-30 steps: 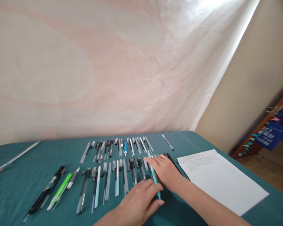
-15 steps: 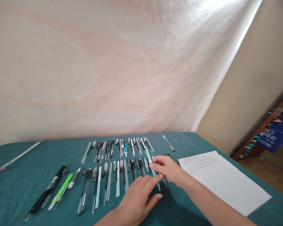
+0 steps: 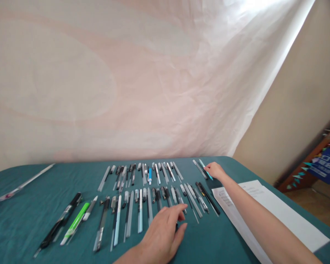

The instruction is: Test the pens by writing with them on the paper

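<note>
My right hand [image 3: 215,170] reaches to the far right of the teal table [image 3: 27,216] and pinches a turquoise pen [image 3: 206,170], laying it beside a clear pen [image 3: 198,168]. My left hand [image 3: 163,234] rests palm down near the front edge, fingers spread, its fingertips touching the near ends of pens in the front row [image 3: 154,205]. A back row of pens [image 3: 145,172] lies beyond it.
A white printed sheet [image 3: 288,220] lies at the right, partly under my right forearm. A green highlighter [image 3: 74,223] and black pens [image 3: 61,223] sit at the left. A long thin stick [image 3: 22,185] lies far left. A pale cloth hangs behind.
My right hand lifted the turquoise pen out of the front row and carried it to the far right, beside the clear pen. The left hand stayed near the front.
</note>
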Demonstrator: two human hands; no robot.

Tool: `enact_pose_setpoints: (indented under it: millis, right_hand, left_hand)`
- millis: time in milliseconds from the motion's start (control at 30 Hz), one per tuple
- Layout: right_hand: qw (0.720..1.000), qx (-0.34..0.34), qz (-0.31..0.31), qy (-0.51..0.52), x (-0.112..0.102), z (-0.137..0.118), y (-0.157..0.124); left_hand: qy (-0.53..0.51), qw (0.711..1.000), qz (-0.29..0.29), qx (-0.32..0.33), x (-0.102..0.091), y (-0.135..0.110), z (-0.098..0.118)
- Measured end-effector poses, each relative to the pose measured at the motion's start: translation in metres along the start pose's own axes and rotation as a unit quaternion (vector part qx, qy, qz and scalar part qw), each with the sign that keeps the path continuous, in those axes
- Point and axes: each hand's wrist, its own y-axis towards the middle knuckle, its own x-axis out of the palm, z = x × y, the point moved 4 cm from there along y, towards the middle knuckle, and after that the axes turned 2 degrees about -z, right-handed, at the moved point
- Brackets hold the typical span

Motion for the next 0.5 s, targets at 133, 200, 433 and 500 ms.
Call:
enact_pose_setpoints:
  millis: [133,200,433,500]
  right_hand:
    - [0.999,0.013,-0.011,-0.032,0.013,0.006,0.015]
    - [0.999,0.012,-0.013,-0.042,0.017,0.006,0.02]
    - [0.999,-0.011,-0.008,-0.052,0.024,0.007,0.026]
    - [0.999,-0.018,-0.005,-0.051,0.025,0.007,0.027]
  left_hand:
    - [-0.002,1.0,0.001,-0.004,0.001,0.0,-0.001]
    - [-0.003,1.0,-0.001,-0.003,0.002,0.0,-0.002]
    - [-0.003,1.0,0.002,0.0,0.003,0.0,-0.001]
    - [-0.001,1.0,-0.001,0.0,0.002,0.0,-0.001]
